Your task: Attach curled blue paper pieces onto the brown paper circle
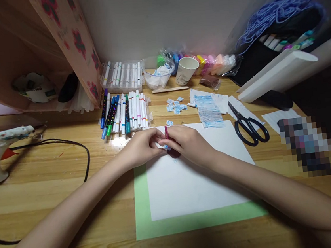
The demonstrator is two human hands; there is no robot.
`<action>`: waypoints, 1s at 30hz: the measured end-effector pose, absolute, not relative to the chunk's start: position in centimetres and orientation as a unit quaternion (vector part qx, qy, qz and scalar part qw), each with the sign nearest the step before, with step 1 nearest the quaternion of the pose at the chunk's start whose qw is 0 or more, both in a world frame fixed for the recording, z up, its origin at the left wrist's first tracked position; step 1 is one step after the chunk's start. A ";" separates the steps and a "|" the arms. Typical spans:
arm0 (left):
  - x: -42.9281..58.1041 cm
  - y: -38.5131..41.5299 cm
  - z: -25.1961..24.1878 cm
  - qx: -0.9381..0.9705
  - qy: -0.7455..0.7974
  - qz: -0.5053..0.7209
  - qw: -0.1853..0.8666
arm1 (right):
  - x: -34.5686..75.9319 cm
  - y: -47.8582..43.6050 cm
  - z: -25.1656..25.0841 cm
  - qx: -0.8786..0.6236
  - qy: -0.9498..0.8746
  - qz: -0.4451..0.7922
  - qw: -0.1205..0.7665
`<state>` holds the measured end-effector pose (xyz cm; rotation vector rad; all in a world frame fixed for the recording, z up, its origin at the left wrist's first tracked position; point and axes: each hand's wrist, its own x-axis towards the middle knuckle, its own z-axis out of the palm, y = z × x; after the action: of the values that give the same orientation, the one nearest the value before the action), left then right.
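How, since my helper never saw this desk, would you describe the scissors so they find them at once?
On the wooden desk, find the white sheet in the middle. Just past its upper right corner lie the scissors, beside the blue-scribbled paper: the only thing there with two black loop handles and dark blades.

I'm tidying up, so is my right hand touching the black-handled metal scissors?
Apart. The head view shows the right hand, pinching a small pink piece, over the white paper sheet, with bare sheet between it and the scissors.
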<state>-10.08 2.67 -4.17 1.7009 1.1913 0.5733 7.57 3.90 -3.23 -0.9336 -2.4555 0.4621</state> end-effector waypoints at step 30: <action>-8.4 1.5 -4.5 0.724 0.528 0.269 0.353 | 8.0 5.4 -2.2 -0.301 -0.913 0.225 0.159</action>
<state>-8.35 1.47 -4.50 1.8733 1.3668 0.6950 8.00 5.37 -2.21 -0.8617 -2.6098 0.6423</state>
